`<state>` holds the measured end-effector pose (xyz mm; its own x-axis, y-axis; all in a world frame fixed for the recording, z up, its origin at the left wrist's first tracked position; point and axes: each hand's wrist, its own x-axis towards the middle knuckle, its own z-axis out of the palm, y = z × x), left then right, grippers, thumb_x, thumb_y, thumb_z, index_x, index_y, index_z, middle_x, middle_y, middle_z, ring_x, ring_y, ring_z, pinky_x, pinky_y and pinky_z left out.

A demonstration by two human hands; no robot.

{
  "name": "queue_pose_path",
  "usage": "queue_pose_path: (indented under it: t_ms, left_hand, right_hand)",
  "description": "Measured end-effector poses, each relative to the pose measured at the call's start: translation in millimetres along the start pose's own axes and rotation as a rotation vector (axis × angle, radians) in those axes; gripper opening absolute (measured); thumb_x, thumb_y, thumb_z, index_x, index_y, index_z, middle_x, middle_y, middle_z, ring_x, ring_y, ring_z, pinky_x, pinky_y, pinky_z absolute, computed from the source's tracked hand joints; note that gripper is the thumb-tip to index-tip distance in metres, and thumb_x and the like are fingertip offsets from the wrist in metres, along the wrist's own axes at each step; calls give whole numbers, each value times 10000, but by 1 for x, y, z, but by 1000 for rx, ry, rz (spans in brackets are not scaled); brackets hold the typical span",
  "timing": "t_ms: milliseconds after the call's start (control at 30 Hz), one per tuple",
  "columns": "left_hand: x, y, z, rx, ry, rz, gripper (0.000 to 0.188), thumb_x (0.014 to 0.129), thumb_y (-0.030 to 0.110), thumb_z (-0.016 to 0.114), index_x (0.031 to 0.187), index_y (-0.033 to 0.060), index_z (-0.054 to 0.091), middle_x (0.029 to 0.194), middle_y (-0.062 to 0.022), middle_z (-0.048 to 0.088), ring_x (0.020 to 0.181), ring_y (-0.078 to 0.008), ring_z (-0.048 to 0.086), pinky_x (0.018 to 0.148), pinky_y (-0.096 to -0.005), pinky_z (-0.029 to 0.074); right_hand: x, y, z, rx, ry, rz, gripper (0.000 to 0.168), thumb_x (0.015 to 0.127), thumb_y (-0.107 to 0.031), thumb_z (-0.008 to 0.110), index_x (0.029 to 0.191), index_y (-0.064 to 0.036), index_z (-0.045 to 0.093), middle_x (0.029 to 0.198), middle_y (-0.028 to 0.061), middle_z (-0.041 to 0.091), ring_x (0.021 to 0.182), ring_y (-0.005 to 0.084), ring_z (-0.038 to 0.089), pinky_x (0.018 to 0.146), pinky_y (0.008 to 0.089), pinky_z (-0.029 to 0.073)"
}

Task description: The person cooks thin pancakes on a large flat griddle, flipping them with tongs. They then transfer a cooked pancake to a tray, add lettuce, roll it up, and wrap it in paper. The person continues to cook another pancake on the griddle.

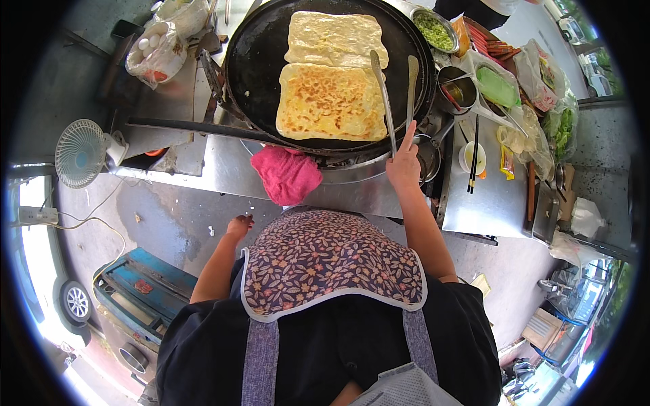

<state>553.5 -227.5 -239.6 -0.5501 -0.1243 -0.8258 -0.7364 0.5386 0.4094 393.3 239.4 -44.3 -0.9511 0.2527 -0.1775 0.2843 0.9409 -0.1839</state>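
My right hand (404, 165) grips a pair of metal tongs (380, 94) near the griddle's front right edge, with the index finger stretched along one arm. The tongs are spread; one tip overlaps the right side of the flatbreads in the picture, and whether it touches them I cannot tell. Two rectangular flatbreads lie on the round black griddle (254, 76): a browned flatbread (332, 104) nearer me and a paler flatbread (335, 38) behind it. My left hand (240, 225) hangs low at my side, below the counter edge, its fingers curled; its grip is too small to make out.
A pink cloth (287, 175) hangs at the griddle's front. To the right stand a bowl of chopped greens (434, 30), a metal pot (457, 83) and a small white cup with chopsticks (474, 157). Bagged eggs (152, 43) and a fan (80, 154) are at left.
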Motion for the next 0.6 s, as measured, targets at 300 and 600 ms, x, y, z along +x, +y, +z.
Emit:
queue_pose_path:
  t_ms: [300,600]
  left_hand:
    - [-1,1,0,15,-5,16,442,970,418,534,993,2,680,972,-94,729,863,-187,707,736,-305,526]
    - [10,-12,3,39,31,26,431,936,487,519,929,116,739,889,-77,741,824,-173,715,738,-342,521]
  right_hand:
    - [0,0,0,7,-3,5,1129,826,-79,658,1507,-137,-241,1134,277,489,804,395,651,712,424,558]
    - [-1,0,0,38,19,-12,1097,831,-65,636,1517,-138,-216,1118,284,495,799,405,646,701,432,553]
